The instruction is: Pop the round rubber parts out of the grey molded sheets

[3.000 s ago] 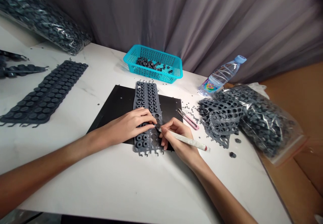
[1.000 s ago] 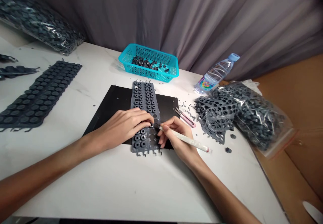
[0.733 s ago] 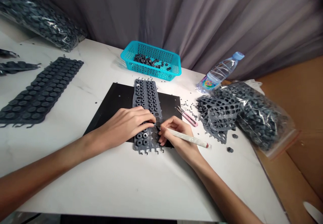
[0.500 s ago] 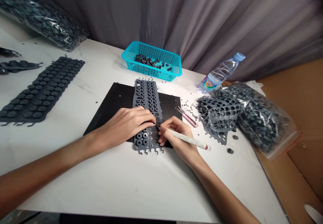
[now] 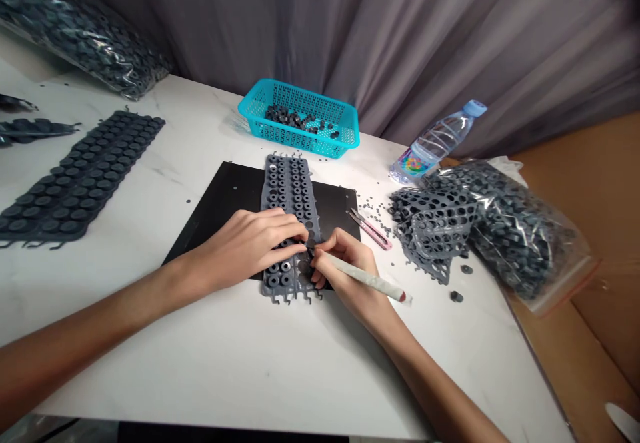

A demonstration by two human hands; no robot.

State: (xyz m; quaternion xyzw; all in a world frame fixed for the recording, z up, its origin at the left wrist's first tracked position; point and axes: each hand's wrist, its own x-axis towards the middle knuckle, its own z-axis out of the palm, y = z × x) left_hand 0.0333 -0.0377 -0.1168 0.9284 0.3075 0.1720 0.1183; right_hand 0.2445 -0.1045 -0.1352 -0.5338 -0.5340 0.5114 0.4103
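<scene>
A grey rubber sheet (image 5: pixel 303 190) with rows of ring-shaped plugs lies on a black mat (image 5: pixel 235 186); some holes near its lower right have no plug. My left hand (image 5: pixel 255 243) rests across the sheet, thumb and index finger closed near its right column; what lies between the fingertips is too small to make out. In my right hand (image 5: pixel 345 263) is a pale, wrapped pen-like tool (image 5: pixel 370 279), its tip at the sheet beside the left fingertips.
Around the mat are a blue basket (image 5: pixel 300 143) of small dark parts, pink-handled snips (image 5: pixel 373 231), a water bottle (image 5: pixel 437 143), perforated sheets (image 5: pixel 440 230), a bag of parts (image 5: pixel 525 236), a larger bag (image 5: pixel 85 36) and another plug sheet (image 5: pixel 80 176).
The view has shifted slightly. My right hand and the tool have tilted a little, with the tip still by the left fingertips. My left hand keeps its place on the sheet.
</scene>
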